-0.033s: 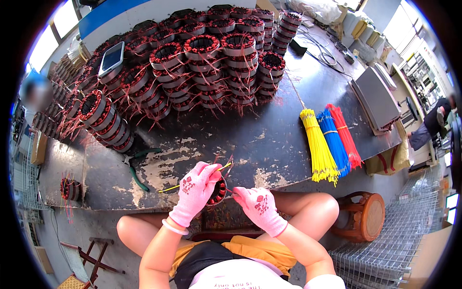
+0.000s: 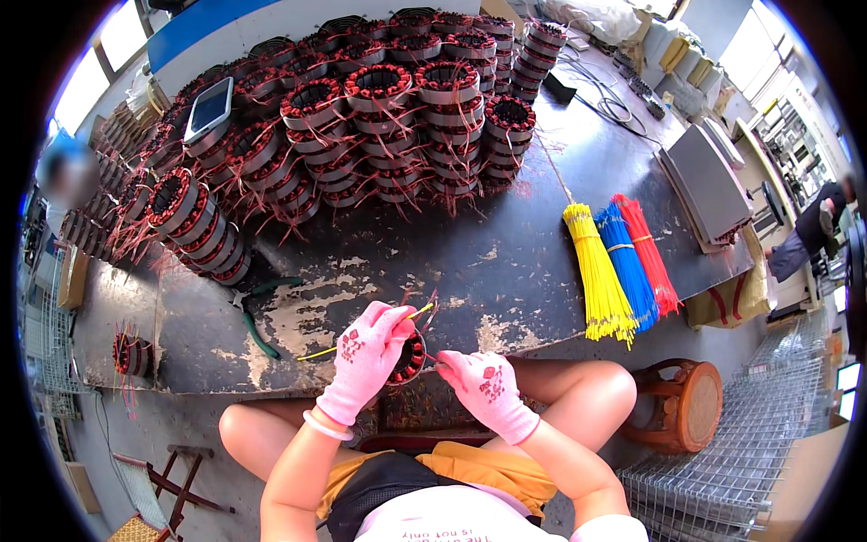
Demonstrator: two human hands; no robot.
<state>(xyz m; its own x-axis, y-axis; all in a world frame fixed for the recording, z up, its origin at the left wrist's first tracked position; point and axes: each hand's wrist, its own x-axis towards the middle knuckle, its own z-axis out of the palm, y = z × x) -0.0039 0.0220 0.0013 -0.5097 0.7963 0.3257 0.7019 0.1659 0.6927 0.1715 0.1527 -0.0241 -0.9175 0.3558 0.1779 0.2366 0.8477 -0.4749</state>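
My left hand (image 2: 370,352), in a pink glove, is closed at the table's front edge. Its fingers pinch a yellow wire (image 2: 318,354) that sticks out on both sides of the hand. Right against that hand is a small ring-shaped motor stator (image 2: 412,359) with red and black windings, its left part hidden by the glove. Thin reddish leads (image 2: 433,307) rise from the stator's far side. To the right of the ring, my gloved right hand (image 2: 483,384) is closed, thumb and finger pinching a thin red lead (image 2: 429,357).
Stacks of wound stators (image 2: 379,126) fill the far side of the table, a phone-like device (image 2: 210,110) on top. Green-handled pliers (image 2: 257,330) lie left; a single stator (image 2: 133,355) stands beyond. Yellow (image 2: 596,280), blue (image 2: 629,271) and red wire bundles (image 2: 646,253) lie right. A wooden stool (image 2: 677,406) stands beside my knee.
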